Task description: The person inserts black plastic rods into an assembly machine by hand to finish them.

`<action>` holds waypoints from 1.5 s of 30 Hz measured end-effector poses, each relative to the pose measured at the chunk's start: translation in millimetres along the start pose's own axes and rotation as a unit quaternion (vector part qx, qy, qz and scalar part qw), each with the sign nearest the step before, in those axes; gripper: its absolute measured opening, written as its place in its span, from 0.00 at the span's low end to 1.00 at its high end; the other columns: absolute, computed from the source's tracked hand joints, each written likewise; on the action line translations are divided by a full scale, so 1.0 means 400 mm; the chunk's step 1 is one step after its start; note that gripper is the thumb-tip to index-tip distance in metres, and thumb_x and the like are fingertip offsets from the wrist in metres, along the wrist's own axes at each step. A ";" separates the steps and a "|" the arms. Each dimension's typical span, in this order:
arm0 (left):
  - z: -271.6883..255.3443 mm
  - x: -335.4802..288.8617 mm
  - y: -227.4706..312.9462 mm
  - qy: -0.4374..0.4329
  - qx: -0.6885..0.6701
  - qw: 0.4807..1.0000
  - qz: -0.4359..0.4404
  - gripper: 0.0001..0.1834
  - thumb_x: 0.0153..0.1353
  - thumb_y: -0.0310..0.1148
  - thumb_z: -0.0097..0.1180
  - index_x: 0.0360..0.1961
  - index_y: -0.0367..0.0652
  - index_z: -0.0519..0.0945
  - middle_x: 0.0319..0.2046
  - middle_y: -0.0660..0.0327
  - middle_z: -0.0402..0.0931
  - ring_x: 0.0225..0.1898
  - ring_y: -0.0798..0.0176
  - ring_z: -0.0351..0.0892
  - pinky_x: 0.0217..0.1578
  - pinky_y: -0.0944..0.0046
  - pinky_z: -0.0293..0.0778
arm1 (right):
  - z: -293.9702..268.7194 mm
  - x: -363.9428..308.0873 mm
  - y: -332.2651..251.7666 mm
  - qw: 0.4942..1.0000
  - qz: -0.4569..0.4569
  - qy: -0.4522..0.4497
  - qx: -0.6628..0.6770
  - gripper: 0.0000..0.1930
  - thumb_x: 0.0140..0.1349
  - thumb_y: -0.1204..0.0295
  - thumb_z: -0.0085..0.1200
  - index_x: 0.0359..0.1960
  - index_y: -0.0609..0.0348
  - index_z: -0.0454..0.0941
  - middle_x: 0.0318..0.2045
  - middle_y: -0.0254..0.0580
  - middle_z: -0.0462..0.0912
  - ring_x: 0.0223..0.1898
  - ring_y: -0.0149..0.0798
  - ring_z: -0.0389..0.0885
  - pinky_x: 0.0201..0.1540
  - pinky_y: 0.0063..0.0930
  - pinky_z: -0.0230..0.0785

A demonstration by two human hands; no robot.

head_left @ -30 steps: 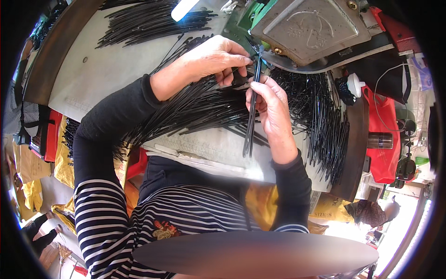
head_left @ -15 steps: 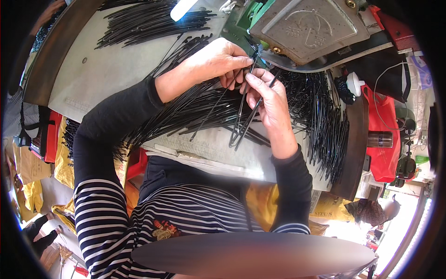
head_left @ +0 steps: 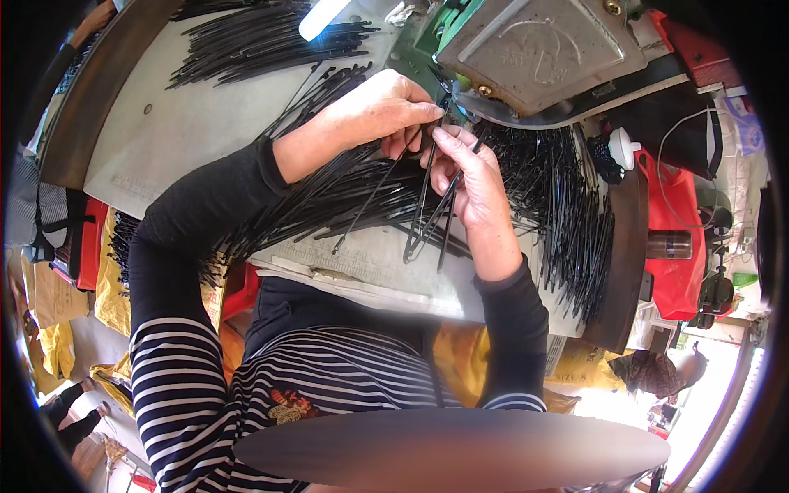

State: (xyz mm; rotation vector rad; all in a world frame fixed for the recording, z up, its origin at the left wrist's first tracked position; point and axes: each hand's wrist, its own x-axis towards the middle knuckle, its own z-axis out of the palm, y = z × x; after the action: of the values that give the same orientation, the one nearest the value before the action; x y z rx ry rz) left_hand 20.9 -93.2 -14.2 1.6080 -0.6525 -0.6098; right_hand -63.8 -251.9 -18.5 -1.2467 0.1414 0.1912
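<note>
I count two bare hands, one left hand (head_left: pixel 399 111) and one right hand (head_left: pixel 477 177), in two black sleeves (head_left: pixel 197 189). One worktable (head_left: pixel 131 148) bears three large heaps of thin black rods: a far heap (head_left: pixel 271 41), a middle heap (head_left: pixel 329 201), a right heap (head_left: pixel 571 214). The rods lie too tangled to number. One grey machine cover (head_left: pixel 534 57), two visible bolts (head_left: pixel 485 90), one white lamp (head_left: pixel 323 18).

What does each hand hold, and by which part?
The right grip holds slender, glossy black rods, apparently metal, near their upper ends; the left grip seems to pinch one more rod likewise.
</note>
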 end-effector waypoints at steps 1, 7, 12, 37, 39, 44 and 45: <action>0.000 -0.003 0.000 0.002 0.003 1.000 0.002 0.17 0.63 0.38 0.48 0.23 0.35 0.75 0.12 0.62 0.73 0.09 0.72 0.70 0.11 0.76 0.65 | 0.003 -0.001 0.001 1.000 0.004 0.001 0.002 0.11 0.60 0.68 0.52 0.37 0.64 0.74 0.24 0.41 0.78 0.16 0.25 0.70 0.17 0.14 0.60; 0.000 -0.008 0.021 0.016 0.093 0.996 0.009 0.17 0.61 0.41 0.51 0.30 0.35 0.79 0.09 0.64 0.69 0.08 0.75 0.66 0.10 0.74 0.61 | 0.012 -0.008 0.010 0.999 0.036 -0.013 -0.002 0.13 0.61 0.63 0.51 0.37 0.61 0.74 0.22 0.37 0.76 0.19 0.27 0.72 0.20 0.18 0.64; 0.012 -0.014 0.042 0.023 0.127 0.991 0.044 0.18 0.58 0.43 0.54 0.27 0.36 0.81 0.08 0.64 0.68 0.08 0.74 0.65 0.11 0.71 0.62 | 0.011 -0.032 0.006 0.998 0.040 -0.037 0.024 0.13 0.63 0.62 0.47 0.38 0.61 0.70 0.29 0.43 0.77 0.30 0.37 0.80 0.32 0.29 0.75; 0.086 -0.026 0.056 -0.019 0.480 0.864 0.150 0.11 0.55 0.34 0.55 0.33 0.37 0.80 0.25 0.51 0.78 0.27 0.50 0.78 0.30 0.62 0.73 | -0.386 -0.265 -0.164 0.596 -0.170 0.306 -0.723 0.17 0.56 0.65 0.55 0.45 0.58 0.74 0.42 0.45 0.77 0.43 0.49 0.76 0.43 0.33 0.69; 0.113 -0.020 0.060 -0.022 0.498 0.849 0.175 0.11 0.54 0.34 0.56 0.32 0.37 0.80 0.26 0.53 0.78 0.27 0.51 0.78 0.30 0.62 0.73 | -0.375 -0.265 -0.156 0.608 -0.175 0.302 -0.713 0.16 0.56 0.65 0.55 0.45 0.58 0.74 0.42 0.44 0.77 0.43 0.49 0.76 0.43 0.33 0.69; 0.181 -0.006 0.078 -0.069 0.506 0.840 0.183 0.10 0.54 0.34 0.55 0.33 0.38 0.79 0.26 0.56 0.77 0.30 0.52 0.77 0.31 0.61 0.72 | -0.369 -0.269 -0.155 0.638 -0.189 0.268 -0.697 0.16 0.55 0.65 0.55 0.44 0.57 0.74 0.42 0.43 0.78 0.43 0.48 0.76 0.44 0.33 0.69; 0.196 -0.004 0.084 -0.078 0.511 0.836 0.183 0.10 0.54 0.34 0.54 0.33 0.38 0.79 0.26 0.56 0.77 0.30 0.52 0.77 0.31 0.60 0.72 | -0.372 -0.269 -0.151 0.667 -0.188 0.255 -0.674 0.17 0.55 0.65 0.55 0.45 0.57 0.75 0.42 0.43 0.78 0.43 0.47 0.76 0.45 0.32 0.69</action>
State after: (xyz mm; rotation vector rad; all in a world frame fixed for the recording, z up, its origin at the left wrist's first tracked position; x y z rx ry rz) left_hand -38.3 -150.1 9.0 2.3182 -1.5415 -0.0550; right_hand -155.8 -419.0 13.7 -2.7856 0.2294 -0.5622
